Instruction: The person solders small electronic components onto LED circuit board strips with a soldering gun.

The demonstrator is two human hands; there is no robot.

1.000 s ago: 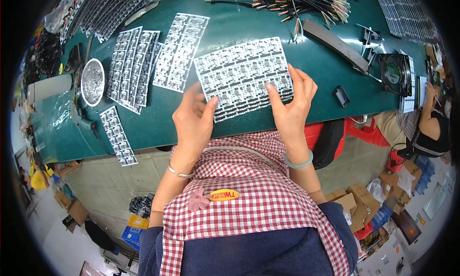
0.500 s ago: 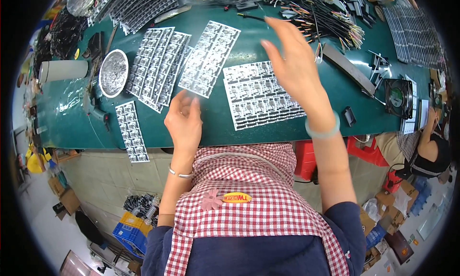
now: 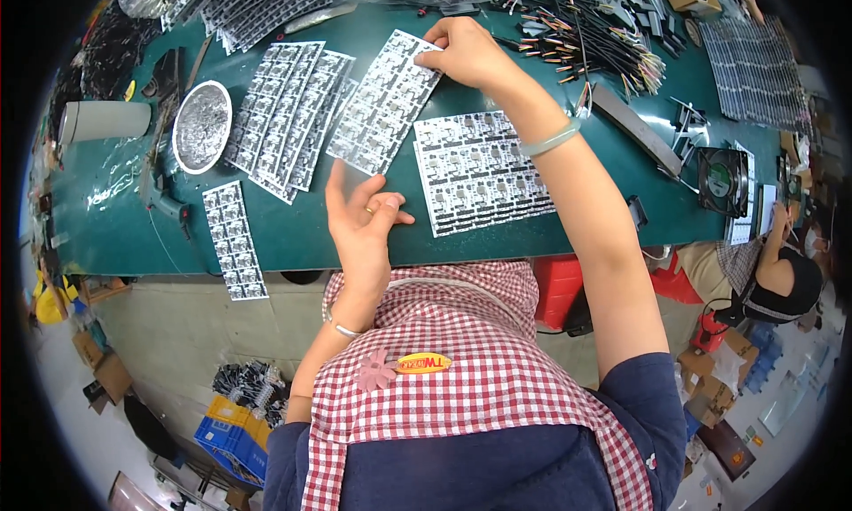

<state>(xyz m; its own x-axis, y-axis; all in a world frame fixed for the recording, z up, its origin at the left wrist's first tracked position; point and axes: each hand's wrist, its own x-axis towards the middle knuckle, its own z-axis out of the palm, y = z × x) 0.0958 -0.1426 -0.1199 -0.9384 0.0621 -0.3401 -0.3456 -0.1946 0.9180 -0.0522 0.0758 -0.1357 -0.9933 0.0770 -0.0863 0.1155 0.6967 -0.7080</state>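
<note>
- I see the right hand (image 3: 466, 54) reaching across the green worktable (image 3: 532, 236), its fingertips pinched shut on the far corner of a slanted circuit-board panel (image 3: 383, 103).
- That panel lies flat on the table, up and to the left of the wide stack of panels (image 3: 479, 174) that sits nearest the table's front edge; the pinched corner is its top right one, so most of the panel stretches down and left, away from the grip.
- The left hand (image 3: 362, 220) hovers open just left of the wide stack, fingers spread and clamped on nothing, its fingertips near the slanted panel's lower end.
- Left of the slanted panel lie more fanned panels (image 3: 288, 116), then a round silver dish (image 3: 201, 125).
- A bundle of wires (image 3: 586, 27) lies right of the gripping hand.
</note>
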